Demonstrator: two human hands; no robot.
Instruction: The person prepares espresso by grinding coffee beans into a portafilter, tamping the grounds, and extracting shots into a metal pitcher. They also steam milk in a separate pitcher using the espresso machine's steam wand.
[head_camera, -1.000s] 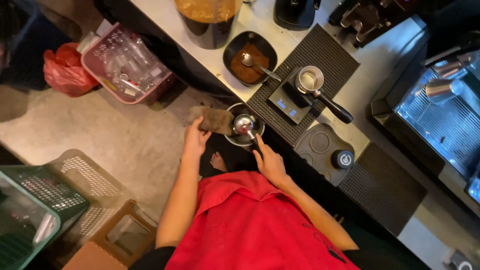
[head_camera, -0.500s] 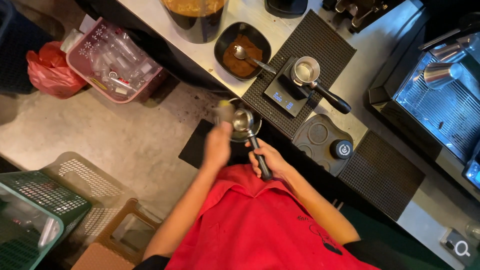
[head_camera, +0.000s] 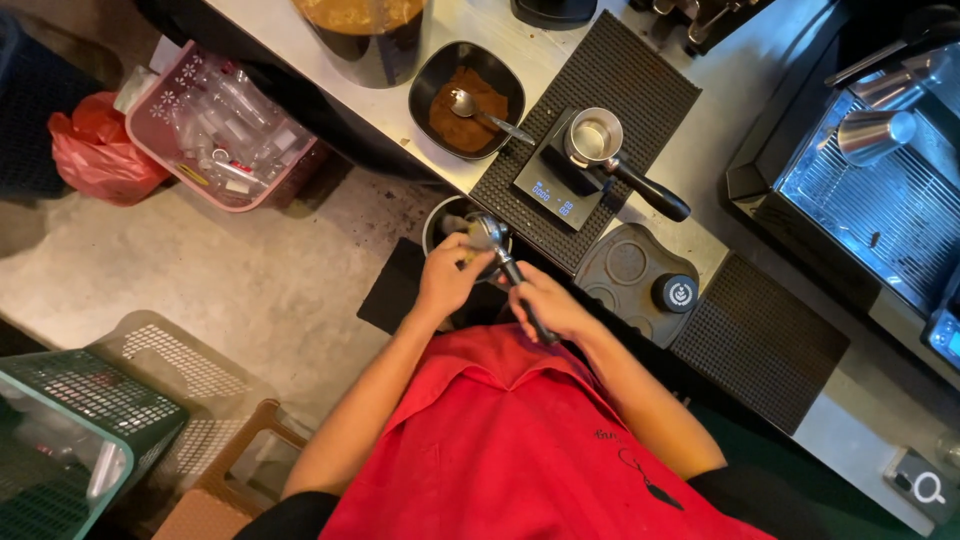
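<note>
My right hand (head_camera: 548, 303) grips the black handle of a metal portafilter (head_camera: 487, 235), holding its basket over a round dark bin (head_camera: 440, 212) at the counter's edge. My left hand (head_camera: 449, 275) presses a small brownish cloth against the basket's rim. A second portafilter (head_camera: 600, 142) rests on a black scale (head_camera: 553, 182) on a ribbed black mat (head_camera: 620, 75). A black bowl (head_camera: 432, 82) holds brown coffee grounds and a metal spoon (head_camera: 470, 106).
A tamper (head_camera: 676, 293) stands on a grey tamping mat (head_camera: 625, 270). An espresso machine's drip tray (head_camera: 880, 210) is at right, with a metal jug (head_camera: 875, 130). On the floor are a pink basket (head_camera: 215, 125), a red bag (head_camera: 95, 150) and a green crate (head_camera: 55, 440).
My left hand rose from beside the bin to the portafilter basket and now wipes it with the cloth. My right hand slid back along the handle.
</note>
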